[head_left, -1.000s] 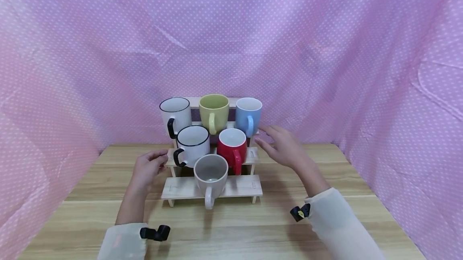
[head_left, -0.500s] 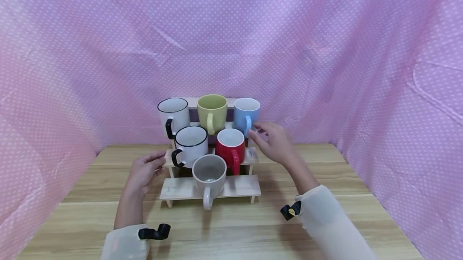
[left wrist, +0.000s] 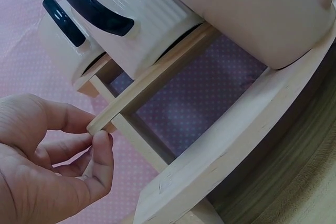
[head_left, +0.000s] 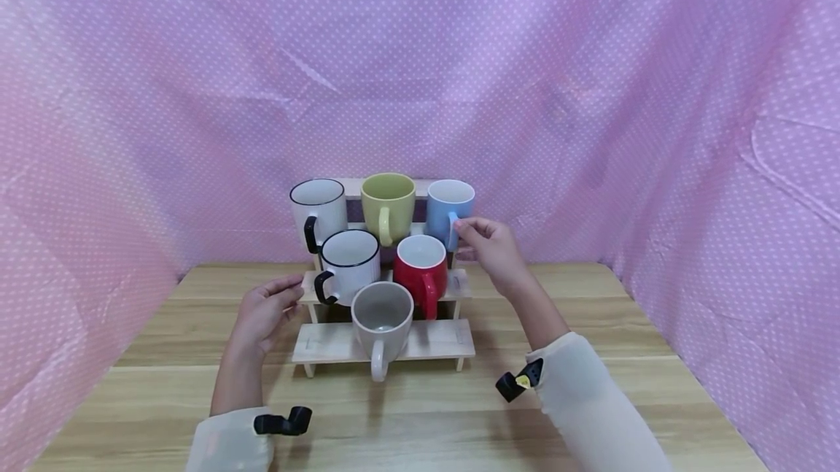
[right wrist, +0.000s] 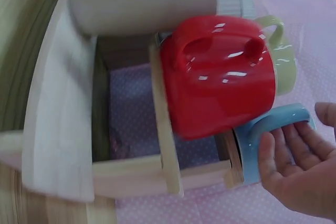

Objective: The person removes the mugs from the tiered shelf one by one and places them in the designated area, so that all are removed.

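A three-tier wooden rack [head_left: 315,341] carries several mugs. At its left side, my left hand [head_left: 265,311] pinches the end of the middle shelf between thumb and fingers, as the left wrist view [left wrist: 63,156] shows. At the top right sits a light blue mug [head_left: 441,215]. My right hand [head_left: 495,249] grips its handle: the thumb touches it from the front, and in the right wrist view several fingers [right wrist: 299,150] reach in under the handle. The blue mug stands upright on the top shelf. Just below is a red mug [head_left: 412,275].
White mugs with black rims, one on the top shelf [head_left: 324,213] and one on the middle shelf [head_left: 357,275], stand at the left. A yellow-green mug [head_left: 397,213] is between top neighbours; a grey mug [head_left: 387,337] stands lowest. Pink dotted cloth [head_left: 420,78] hangs behind the wooden table [head_left: 407,421].
My right hand has moved left to the blue mug, and its thumb and fingers have closed on the handle. My left hand stays at the rack's edge. The mugs keep their places.
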Motion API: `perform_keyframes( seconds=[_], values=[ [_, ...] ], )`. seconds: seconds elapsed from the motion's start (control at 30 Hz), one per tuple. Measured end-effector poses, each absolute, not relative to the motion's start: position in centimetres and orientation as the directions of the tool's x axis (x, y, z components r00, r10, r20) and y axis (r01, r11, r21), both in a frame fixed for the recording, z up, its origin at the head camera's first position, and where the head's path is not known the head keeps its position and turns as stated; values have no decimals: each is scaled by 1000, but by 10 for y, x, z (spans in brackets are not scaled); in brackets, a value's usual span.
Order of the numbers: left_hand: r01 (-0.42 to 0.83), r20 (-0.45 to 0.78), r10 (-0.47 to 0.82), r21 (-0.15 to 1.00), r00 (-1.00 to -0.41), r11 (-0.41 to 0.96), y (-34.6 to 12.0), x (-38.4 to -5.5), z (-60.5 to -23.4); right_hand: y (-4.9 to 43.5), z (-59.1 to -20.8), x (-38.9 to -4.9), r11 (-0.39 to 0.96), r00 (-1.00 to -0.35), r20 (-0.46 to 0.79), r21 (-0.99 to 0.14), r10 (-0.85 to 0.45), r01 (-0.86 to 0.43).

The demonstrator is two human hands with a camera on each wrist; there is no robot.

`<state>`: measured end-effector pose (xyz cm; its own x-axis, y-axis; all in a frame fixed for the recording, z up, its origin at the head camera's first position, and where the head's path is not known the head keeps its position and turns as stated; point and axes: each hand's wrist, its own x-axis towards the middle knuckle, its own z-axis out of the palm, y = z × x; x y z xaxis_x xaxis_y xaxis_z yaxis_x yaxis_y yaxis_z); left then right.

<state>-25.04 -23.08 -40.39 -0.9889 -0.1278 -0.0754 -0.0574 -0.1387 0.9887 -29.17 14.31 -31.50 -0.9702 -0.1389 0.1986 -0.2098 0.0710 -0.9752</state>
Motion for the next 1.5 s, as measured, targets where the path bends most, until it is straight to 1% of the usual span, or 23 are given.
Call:
perform_keyframes(
  seconds=[0.1,0.17,0.23,0.53,0.73,1.13,1.33,1.5],
  values=[
    [-59,-76,-122,989,-990,-138,-231,-251,-405,141,-313,-292,-62,-979,120,-992,-162,-111],
    [-59,-76,-122,989,-990,-139,-231,-251,-406,140,-312,-292,-111,-980,93,-991,-177,-75],
    [-59,-76,-122,989,-990,-139,-231,-251,-406,140,-311,-292,-132,-979,81,-990,-189,-57],
    [-65,-83,-124,987,-989,-145,-230,-251,-406,146,-309,-292,-113,-971,103,-990,-217,-80],
    [-66,-83,-120,988,-989,-136,-230,-252,-406,155,-306,-291,-102,-972,86,-993,-220,-65],
    [-64,-81,-119,988,-990,-141,-231,-252,-407,171,-299,-290,-4,-980,64,-998,-187,-65],
    [-67,-82,-117,989,-990,-131,-231,-251,-406,180,-301,-286,11,-982,101,-995,-158,-104],
    [-66,-81,-118,989,-990,-129,-231,-251,-406,191,-304,-282,27,-973,161,-985,-166,-168]
  ],
)
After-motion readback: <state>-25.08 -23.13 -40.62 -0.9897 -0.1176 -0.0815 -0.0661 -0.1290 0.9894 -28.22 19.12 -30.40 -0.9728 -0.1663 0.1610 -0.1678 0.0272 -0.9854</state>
